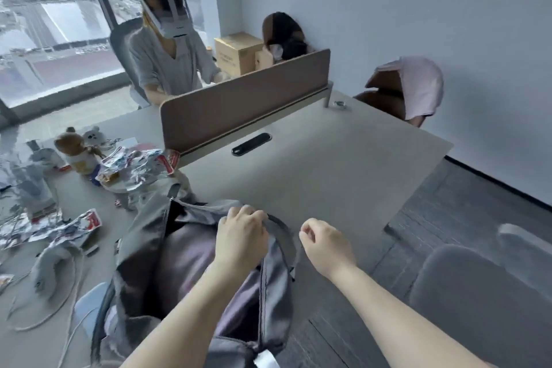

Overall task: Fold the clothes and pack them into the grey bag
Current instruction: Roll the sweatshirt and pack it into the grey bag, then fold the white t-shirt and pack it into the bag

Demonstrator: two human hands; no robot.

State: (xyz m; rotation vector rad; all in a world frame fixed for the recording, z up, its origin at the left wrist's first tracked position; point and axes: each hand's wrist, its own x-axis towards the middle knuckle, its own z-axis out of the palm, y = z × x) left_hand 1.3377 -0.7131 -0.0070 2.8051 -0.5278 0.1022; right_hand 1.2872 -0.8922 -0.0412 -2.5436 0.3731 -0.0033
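Head view shows the grey bag lying open at lower centre of the tabletop, a mauve garment already inside. The left hand has its grip curled closed on the bag's far rim; the right hand, just right, is loosely curled, holding nothing. Packing looks nearly done; closing likely comes next.

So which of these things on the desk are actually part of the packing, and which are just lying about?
Part of the job:
- grey bag, open on the desk
- purple garment inside it
- left hand gripping the bag's rim
- right hand curled beside the bag

Just lying about:
- torn wrappers
- stuffed toys
- white cords
- cardboard box behind the divider
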